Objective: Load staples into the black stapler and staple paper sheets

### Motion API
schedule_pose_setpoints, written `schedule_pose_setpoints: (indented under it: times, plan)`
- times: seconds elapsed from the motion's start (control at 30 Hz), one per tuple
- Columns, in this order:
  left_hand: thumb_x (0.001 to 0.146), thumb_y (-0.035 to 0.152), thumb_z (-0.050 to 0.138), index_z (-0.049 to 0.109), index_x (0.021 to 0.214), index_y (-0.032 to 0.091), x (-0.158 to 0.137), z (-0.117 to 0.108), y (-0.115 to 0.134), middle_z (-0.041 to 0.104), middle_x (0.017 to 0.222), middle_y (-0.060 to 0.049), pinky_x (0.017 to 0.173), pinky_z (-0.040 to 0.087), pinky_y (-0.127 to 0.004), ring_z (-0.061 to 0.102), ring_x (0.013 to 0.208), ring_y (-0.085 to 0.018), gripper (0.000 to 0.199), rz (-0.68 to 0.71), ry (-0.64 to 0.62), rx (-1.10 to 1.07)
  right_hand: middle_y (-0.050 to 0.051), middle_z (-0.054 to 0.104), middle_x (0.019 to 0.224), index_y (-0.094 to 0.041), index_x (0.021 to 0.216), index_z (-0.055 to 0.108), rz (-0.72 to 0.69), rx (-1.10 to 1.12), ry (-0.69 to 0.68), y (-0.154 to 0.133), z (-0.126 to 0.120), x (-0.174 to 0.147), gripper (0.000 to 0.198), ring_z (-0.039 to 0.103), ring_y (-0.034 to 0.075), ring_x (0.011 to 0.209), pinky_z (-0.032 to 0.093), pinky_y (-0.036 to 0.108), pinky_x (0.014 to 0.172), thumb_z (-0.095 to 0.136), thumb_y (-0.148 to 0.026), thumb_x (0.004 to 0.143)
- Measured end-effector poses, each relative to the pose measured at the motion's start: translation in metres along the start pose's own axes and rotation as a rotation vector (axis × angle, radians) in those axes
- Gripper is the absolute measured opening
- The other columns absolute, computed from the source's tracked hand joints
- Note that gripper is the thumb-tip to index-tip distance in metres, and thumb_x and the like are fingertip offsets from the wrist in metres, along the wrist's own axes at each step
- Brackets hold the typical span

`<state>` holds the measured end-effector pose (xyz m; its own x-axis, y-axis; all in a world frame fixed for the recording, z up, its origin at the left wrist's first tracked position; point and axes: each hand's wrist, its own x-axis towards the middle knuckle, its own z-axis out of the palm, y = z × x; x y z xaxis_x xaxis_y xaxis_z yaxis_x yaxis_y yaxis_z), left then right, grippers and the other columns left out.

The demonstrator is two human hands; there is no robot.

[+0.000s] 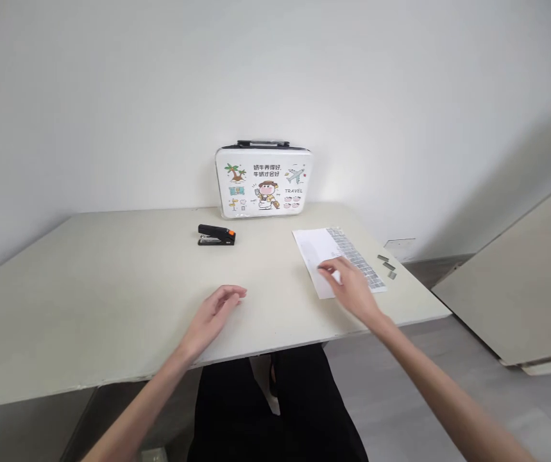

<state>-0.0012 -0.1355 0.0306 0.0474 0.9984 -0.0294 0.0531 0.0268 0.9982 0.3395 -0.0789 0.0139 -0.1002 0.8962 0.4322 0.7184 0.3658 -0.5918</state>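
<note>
My right hand (349, 287) is above a white sheet (312, 247) with a grey grid pattern along its right side. Thumb and forefinger pinch a small dark piece (321, 267), which looks like a staple strip; most of it is hidden by the fingertips. My left hand (215, 311) rests near the table's front edge, fingers loosely bent and thumb apart, holding nothing. Beyond it lies a black stapler (216, 235) with an orange tab. Several short grey staple strips (389, 266) lie at the right, beside the sheet.
A white carry case (264, 183) with cartoon prints and a black handle stands against the wall at the table's back. The pale table (126, 282) has its right edge just past the staple strips. A low beige cabinet (516, 276) stands to the right.
</note>
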Motion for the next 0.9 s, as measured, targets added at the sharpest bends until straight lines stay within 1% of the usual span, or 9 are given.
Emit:
schedule_pose_setpoints:
  times: [0.07, 0.17, 0.23, 0.3, 0.43, 0.6, 0.67, 0.77, 0.9]
  plan:
    - [0.086, 0.052, 0.077, 0.078, 0.098, 0.026, -0.001, -0.014, 0.004, 0.077, 0.111, -0.006, 0.102, 0.052, -0.038, 0.07, 0.105, -0.029, 0.029, 0.03, -0.025, 0.2, 0.011, 0.072, 0.111, -0.024, 0.11, 0.072, 0.086, -0.162, 0.083, 0.051, -0.028, 0.002, 0.033, 0.068, 0.028, 0.099, 0.052, 0.041, 0.087, 0.051, -0.048, 0.102]
    - [0.089, 0.06, 0.07, 0.077, 0.097, 0.025, -0.001, -0.023, 0.006, 0.077, 0.106, -0.007, 0.099, 0.051, -0.039, 0.07, 0.101, -0.03, 0.037, 0.056, -0.024, 0.311, 0.012, 0.07, 0.115, -0.023, 0.109, 0.074, 0.254, -0.358, 0.137, 0.109, -0.053, 0.009, 0.035, 0.066, 0.028, 0.103, 0.051, 0.039, 0.084, 0.05, -0.046, 0.1]
    - [0.091, 0.062, 0.065, 0.076, 0.097, 0.025, -0.002, -0.023, 0.004, 0.076, 0.105, -0.008, 0.098, 0.05, -0.038, 0.069, 0.1, -0.029, 0.039, 0.071, -0.019, 0.337, 0.016, 0.069, 0.116, -0.02, 0.107, 0.076, 0.305, -0.395, 0.154, 0.132, -0.058, 0.015, 0.036, 0.064, 0.03, 0.105, 0.05, 0.041, 0.085, 0.049, -0.044, 0.099]
    - [0.092, 0.061, 0.064, 0.075, 0.098, 0.025, -0.002, -0.022, 0.001, 0.075, 0.103, -0.008, 0.097, 0.05, -0.037, 0.068, 0.1, -0.028, 0.039, 0.078, -0.025, 0.36, 0.019, 0.068, 0.116, -0.017, 0.104, 0.077, 0.326, -0.411, 0.157, 0.143, -0.058, 0.022, 0.036, 0.062, 0.033, 0.108, 0.049, 0.045, 0.088, 0.051, -0.041, 0.097]
    - [0.094, 0.061, 0.061, 0.074, 0.098, 0.025, -0.001, -0.024, -0.003, 0.074, 0.103, -0.007, 0.096, 0.049, -0.035, 0.066, 0.099, -0.027, 0.038, 0.075, -0.055, 0.375, 0.023, 0.067, 0.12, -0.012, 0.115, 0.075, 0.306, -0.416, 0.157, 0.139, -0.052, 0.02, 0.041, 0.062, 0.036, 0.113, 0.049, 0.05, 0.095, 0.051, -0.04, 0.096]
    - [0.094, 0.061, 0.061, 0.074, 0.097, 0.025, -0.004, -0.025, -0.001, 0.074, 0.098, -0.007, 0.093, 0.05, -0.036, 0.066, 0.095, -0.027, 0.038, 0.087, -0.034, 0.367, 0.012, 0.068, 0.139, -0.022, 0.132, 0.068, 0.104, -0.339, 0.036, 0.096, -0.025, -0.017, 0.045, 0.059, 0.03, 0.133, 0.048, 0.045, 0.111, 0.046, -0.048, 0.103]
    - [0.094, 0.06, 0.062, 0.075, 0.096, 0.026, -0.005, -0.024, -0.001, 0.075, 0.097, -0.007, 0.091, 0.05, -0.036, 0.066, 0.093, -0.027, 0.037, 0.094, -0.033, 0.372, 0.011, 0.057, 0.157, -0.023, 0.145, 0.061, 0.027, -0.317, -0.055, 0.077, -0.009, -0.032, 0.053, 0.047, 0.032, 0.149, 0.039, 0.052, 0.121, 0.04, -0.053, 0.106]
    - [0.092, 0.058, 0.066, 0.076, 0.095, 0.026, -0.007, -0.021, -0.001, 0.075, 0.095, -0.006, 0.09, 0.052, -0.036, 0.066, 0.091, -0.026, 0.033, 0.1, -0.027, 0.349, 0.007, 0.038, 0.171, -0.026, 0.158, 0.049, 0.042, -0.303, -0.151, 0.06, 0.01, -0.045, 0.061, 0.028, 0.032, 0.161, 0.027, 0.059, 0.128, 0.032, -0.057, 0.109]
    - [0.086, 0.054, 0.073, 0.077, 0.091, 0.026, -0.008, -0.017, -0.001, 0.075, 0.093, -0.006, 0.091, 0.053, -0.036, 0.067, 0.089, -0.026, 0.029, 0.08, -0.006, 0.269, 0.003, 0.03, 0.174, -0.03, 0.162, 0.044, 0.097, -0.32, -0.201, 0.057, 0.018, -0.048, 0.065, 0.022, 0.032, 0.163, 0.019, 0.061, 0.131, 0.03, -0.062, 0.108]
